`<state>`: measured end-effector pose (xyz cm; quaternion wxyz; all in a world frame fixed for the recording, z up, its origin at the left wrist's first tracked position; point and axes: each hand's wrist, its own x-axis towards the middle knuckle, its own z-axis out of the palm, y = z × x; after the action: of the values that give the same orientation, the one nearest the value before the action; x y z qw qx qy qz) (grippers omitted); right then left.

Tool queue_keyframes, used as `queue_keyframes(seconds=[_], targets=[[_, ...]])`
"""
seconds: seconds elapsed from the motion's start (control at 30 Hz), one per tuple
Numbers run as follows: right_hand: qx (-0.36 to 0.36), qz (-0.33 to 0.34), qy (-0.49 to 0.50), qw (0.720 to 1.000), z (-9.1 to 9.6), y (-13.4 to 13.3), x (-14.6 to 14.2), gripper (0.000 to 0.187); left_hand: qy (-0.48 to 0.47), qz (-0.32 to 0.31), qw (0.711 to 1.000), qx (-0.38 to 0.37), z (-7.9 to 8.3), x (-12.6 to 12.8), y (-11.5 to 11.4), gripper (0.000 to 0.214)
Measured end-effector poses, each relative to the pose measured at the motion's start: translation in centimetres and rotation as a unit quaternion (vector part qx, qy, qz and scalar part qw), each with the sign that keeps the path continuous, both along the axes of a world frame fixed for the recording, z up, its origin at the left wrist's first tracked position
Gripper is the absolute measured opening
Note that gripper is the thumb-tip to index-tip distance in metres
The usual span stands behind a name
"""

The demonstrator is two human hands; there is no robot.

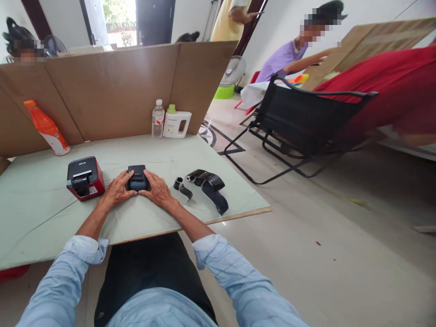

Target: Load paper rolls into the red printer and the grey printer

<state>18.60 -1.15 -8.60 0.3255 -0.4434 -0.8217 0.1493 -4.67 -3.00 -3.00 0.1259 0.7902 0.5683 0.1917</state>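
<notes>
Grip of both hands closes on a small black box (pixel 137 176), left hand (pixel 119 188) and right hand (pixel 157 188) at opposite sides. Beneath spreads the bench (pixel 136 220); whether the box rests on it, I cannot tell. To its left stands a bigger red-and-black box (pixel 85 176), to its right a long dark strip (pixel 214 196) and a smaller roll (pixel 178 182). Apparently the step is steadying or working the box; the next move calls for even pressure from both sides.

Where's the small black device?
Head view, left of centre: the device sits on the table between left hand and right hand, right of the red box.
</notes>
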Motion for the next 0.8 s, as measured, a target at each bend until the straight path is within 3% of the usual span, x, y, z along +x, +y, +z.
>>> queue_keyframes(seconds=[0.17, 0.37, 0.8], targets=[[-0.008, -0.013, -0.021, 1.0, 0.2, -0.1, -0.3, 0.095, 0.005, -0.003, 1.0, 0.003, -0.2, 0.2, 0.0, 0.1], [0.014, -0.009, -0.037, 0.999, 0.2, -0.3, -0.4, 0.089, -0.021, -0.005, 0.999, 0.025, -1.2, 0.4, 0.4, 0.101], [0.02, 0.008, 0.007, 1.0, -1.3, 0.1, 0.2, 0.088, -0.062, 0.023, 0.998, 0.01, -2.2, 2.2, -0.9, 0.094]])
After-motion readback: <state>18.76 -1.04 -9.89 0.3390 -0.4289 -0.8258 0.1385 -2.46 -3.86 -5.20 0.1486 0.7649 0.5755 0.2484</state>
